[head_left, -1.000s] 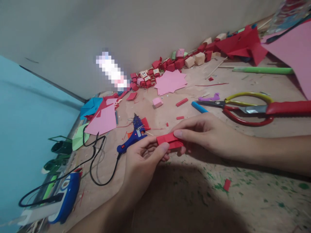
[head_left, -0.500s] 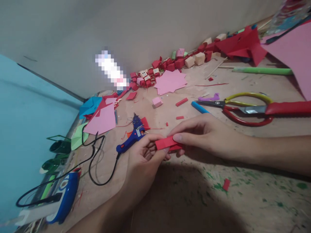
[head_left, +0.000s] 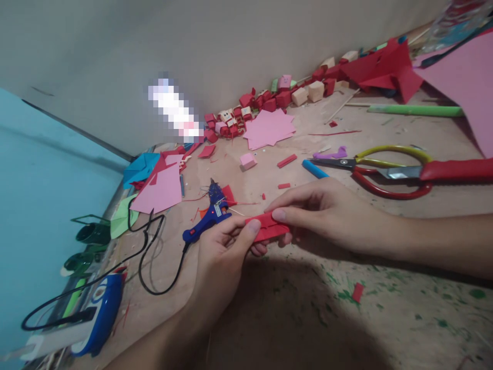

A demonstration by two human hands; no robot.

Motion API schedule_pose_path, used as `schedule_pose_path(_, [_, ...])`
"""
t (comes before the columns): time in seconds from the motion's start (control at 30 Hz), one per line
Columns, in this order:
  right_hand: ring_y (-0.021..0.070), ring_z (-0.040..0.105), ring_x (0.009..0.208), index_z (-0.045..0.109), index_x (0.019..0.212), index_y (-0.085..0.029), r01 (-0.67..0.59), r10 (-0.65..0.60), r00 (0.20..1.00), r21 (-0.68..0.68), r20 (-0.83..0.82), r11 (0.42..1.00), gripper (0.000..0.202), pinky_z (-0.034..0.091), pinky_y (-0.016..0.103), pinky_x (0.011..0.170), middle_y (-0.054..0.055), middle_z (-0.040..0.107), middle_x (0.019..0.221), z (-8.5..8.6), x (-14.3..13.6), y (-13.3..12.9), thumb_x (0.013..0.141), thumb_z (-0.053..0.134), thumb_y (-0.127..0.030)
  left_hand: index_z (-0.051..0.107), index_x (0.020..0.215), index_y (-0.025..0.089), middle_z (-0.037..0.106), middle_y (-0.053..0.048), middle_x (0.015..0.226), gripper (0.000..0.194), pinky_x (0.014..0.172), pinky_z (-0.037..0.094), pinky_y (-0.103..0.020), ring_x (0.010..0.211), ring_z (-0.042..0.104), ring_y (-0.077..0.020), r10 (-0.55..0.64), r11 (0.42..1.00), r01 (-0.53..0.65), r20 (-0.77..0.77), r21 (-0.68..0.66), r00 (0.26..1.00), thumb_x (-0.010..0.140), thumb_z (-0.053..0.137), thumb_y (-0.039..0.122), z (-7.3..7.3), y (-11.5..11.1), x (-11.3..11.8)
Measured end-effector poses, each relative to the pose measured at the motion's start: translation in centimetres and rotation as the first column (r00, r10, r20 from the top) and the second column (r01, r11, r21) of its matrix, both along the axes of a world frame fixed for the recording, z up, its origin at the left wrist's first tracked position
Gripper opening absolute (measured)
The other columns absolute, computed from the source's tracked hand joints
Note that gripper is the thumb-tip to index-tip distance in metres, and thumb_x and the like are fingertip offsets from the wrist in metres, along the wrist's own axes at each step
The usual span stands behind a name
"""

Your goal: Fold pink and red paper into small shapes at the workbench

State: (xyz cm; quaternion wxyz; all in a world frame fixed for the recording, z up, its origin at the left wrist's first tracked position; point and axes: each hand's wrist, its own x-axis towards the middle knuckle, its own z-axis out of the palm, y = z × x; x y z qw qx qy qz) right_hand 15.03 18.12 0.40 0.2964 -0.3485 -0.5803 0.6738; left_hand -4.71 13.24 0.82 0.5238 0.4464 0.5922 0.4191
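A folded strip of red paper (head_left: 268,234) is held between both hands, low over the table. My left hand (head_left: 227,246) pinches its left end, the thumb lying on top. At the other end, my right hand (head_left: 311,210) grips it between thumb and fingers. Some fingertips show beneath the strip; the rest are hidden. Just beyond my left hand lies a blue glue gun (head_left: 210,216), its cord trailing left. Scissors (head_left: 370,167) with yellow and red handles lie past my right hand, near a blue stick (head_left: 315,168).
Small red and cream paper cubes (head_left: 285,97) line the wall. Pink paper sheets (head_left: 269,128) and a pink cube (head_left: 248,161) lie in front. A red-handled tool (head_left: 454,171) overlaps the scissors. A blue and white power strip (head_left: 102,313) stands at left, with a black cord looping from it.
My left thumb has moved up from the strip's lower edge onto its top. The red paper now shows a fold seam along its length. The view has shifted slightly.
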Motion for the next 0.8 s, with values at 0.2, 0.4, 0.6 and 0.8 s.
schedule_pose_path(0.2, [0.0158, 0.068, 0.065, 0.076, 0.086, -0.017, 0.043, -0.047, 0.998, -0.097, -0.039, 0.994, 0.019, 0.052, 0.027, 0.062, 0.004, 0.073, 0.068, 0.33, -0.02, -0.11, 0.095, 0.059, -0.023, 0.076, 0.085, 0.015, 0.071, 0.0, 0.064, 0.024, 0.055, 0.053, -0.013, 0.055, 0.063, -0.0071, 0.012, 1.0, -0.01, 0.071, -0.03, 0.997, 0.089, 0.075, 0.039, -0.36, 0.09, -0.28])
schedule_pose_path(0.4, [0.0162, 0.068, 0.066, 0.08, 0.092, -0.019, 0.05, -0.05, 0.999, -0.06, -0.005, 0.997, 0.018, 0.053, 0.028, 0.062, 0.002, 0.073, 0.071, -0.12, -0.15, -0.12, 0.093, 0.063, -0.025, 0.075, 0.082, 0.014, 0.07, -0.001, 0.063, 0.025, 0.053, 0.053, -0.013, 0.054, 0.062, -0.0072, 0.014, 0.998, -0.007, 0.118, -0.059, 0.993, 0.088, 0.076, 0.038, -0.36, 0.14, -0.28])
schedule_pose_path(0.6, [0.0141, 0.065, 0.066, 0.081, 0.086, -0.017, 0.027, -0.028, 0.999, -0.03, -0.022, 0.999, 0.02, 0.053, 0.026, 0.064, 0.003, 0.073, 0.072, -0.19, -0.1, 0.02, 0.092, 0.068, -0.031, 0.074, 0.081, 0.014, 0.07, 0.0, 0.063, 0.024, 0.054, 0.054, -0.014, 0.054, 0.063, -0.0075, 0.013, 0.999, -0.009, 0.087, -0.053, 0.996, 0.088, 0.075, 0.037, -0.37, 0.06, -0.25])
schedule_pose_path(0.8, [0.0151, 0.065, 0.063, 0.074, 0.07, -0.019, 0.041, -0.046, 0.998, -0.099, -0.047, 0.994, 0.031, 0.052, 0.028, 0.061, 0.003, 0.07, 0.064, 0.07, -0.05, -0.13, 0.094, 0.065, -0.037, 0.073, 0.079, 0.015, 0.07, 0.0, 0.062, 0.024, 0.052, 0.055, -0.014, 0.052, 0.063, -0.0078, 0.042, 0.998, -0.038, 0.09, -0.048, 0.995, 0.086, 0.077, 0.037, -0.4, 0.08, -0.13])
